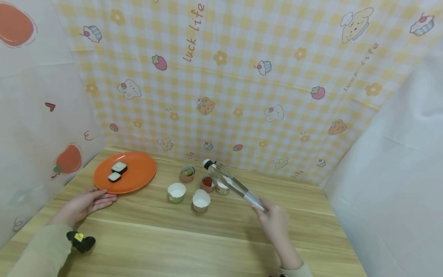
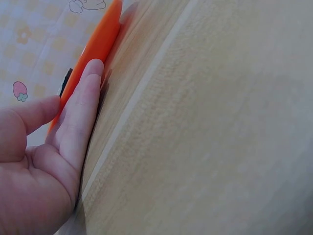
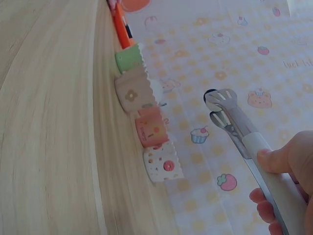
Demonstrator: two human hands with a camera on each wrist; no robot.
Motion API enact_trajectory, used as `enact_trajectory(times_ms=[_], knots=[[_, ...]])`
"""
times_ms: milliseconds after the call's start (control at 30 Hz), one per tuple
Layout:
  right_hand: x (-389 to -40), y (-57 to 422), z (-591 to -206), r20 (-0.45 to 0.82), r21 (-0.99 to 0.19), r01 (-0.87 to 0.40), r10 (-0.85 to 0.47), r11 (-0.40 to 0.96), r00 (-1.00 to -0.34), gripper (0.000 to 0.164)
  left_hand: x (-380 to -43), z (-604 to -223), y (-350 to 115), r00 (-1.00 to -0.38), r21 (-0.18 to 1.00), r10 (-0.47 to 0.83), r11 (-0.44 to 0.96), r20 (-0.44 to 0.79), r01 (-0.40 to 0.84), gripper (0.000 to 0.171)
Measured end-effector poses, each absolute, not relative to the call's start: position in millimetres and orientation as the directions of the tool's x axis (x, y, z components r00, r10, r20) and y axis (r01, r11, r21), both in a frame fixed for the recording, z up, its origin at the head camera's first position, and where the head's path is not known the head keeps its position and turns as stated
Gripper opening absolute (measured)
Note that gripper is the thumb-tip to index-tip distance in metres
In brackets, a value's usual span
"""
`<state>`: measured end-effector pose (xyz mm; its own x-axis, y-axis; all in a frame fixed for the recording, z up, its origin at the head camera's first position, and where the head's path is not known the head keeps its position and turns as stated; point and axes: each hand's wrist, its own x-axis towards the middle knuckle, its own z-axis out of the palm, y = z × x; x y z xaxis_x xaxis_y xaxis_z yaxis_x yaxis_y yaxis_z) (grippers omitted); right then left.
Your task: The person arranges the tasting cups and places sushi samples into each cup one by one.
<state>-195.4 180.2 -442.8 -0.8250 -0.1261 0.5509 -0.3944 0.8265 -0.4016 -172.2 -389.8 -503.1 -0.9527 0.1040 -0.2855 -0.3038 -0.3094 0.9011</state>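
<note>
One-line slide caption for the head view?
Left hand holding an orange plate, right hand holding tongs with a black-and-white piece at their tips, near small cups.

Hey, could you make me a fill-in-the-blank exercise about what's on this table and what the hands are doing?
1. The left hand touches the rim of a plate whose color is ____.
2. The right hand holds a pair of ____.
3. On the plate lie ____ sushi pieces.
4. Near the plate, the table bears ____ small cups.

Missing words: orange; tongs; two; five.
</note>
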Motion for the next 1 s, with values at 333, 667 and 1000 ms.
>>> enact_trajectory(times_ms=[333,667,1000], knots=[[-191.8,193.2,-444.2,0.534,-0.396,-0.348,-0.095,0.849,-0.84,0.033,-172.2,-503.1,-388.2,-0.951,0.895,0.087,-0.322,-0.297,-0.309,0.02],[-188.1,204.1,-447.2,0.484,-0.414,-0.283,-0.054,0.865,-0.873,0.037,-172.9,-503.6,-389.0,-0.948,0.888,0.091,-0.331,-0.306,-0.319,0.026],[-184.9,213.6,-450.9,0.443,-0.401,-0.249,-0.051,0.882,-0.895,0.038,-172.2,-505.0,-389.4,-0.953,0.896,0.092,-0.324,-0.288,-0.303,0.033]])
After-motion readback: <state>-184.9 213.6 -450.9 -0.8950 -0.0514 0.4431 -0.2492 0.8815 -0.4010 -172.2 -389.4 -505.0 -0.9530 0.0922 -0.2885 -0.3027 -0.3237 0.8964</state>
